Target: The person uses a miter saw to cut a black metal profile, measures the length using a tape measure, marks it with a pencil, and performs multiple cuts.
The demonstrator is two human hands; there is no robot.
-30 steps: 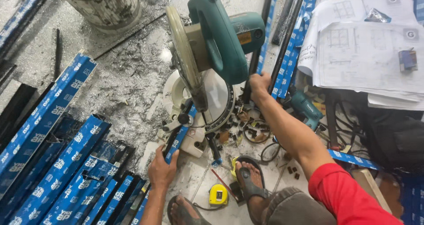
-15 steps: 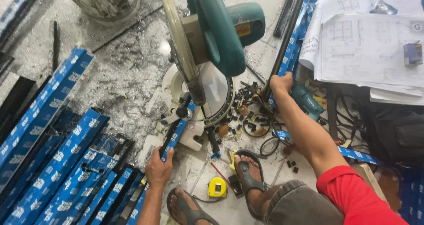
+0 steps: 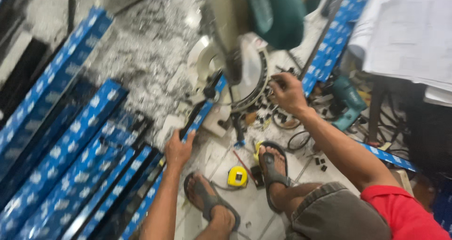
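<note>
My left hand [image 3: 178, 149] grips a long dark strip wrapped in blue patterned film [image 3: 200, 117] that runs onto the base of a green mitre saw [image 3: 245, 47]. My right hand [image 3: 287, 93] hovers low at the right side of the saw's round white base [image 3: 209, 61], fingers curled over small dark offcuts [image 3: 278, 115]; whether it holds one is unclear from blur. My sandalled feet [image 3: 270, 167] rest on the tiled floor, with a yellow tape measure [image 3: 237, 177] between them.
Several blue-wrapped strips [image 3: 70, 146] lie in a stack at the left. Metal shavings [image 3: 141, 56] cover the floor behind the saw. A green power drill [image 3: 347, 98] and cables lie at the right, beneath large paper drawings [image 3: 409, 37].
My right hand has come down from the upright strip at the right to the saw base near the offcuts. The view has dropped and blurred. My left hand stays on the strip.
</note>
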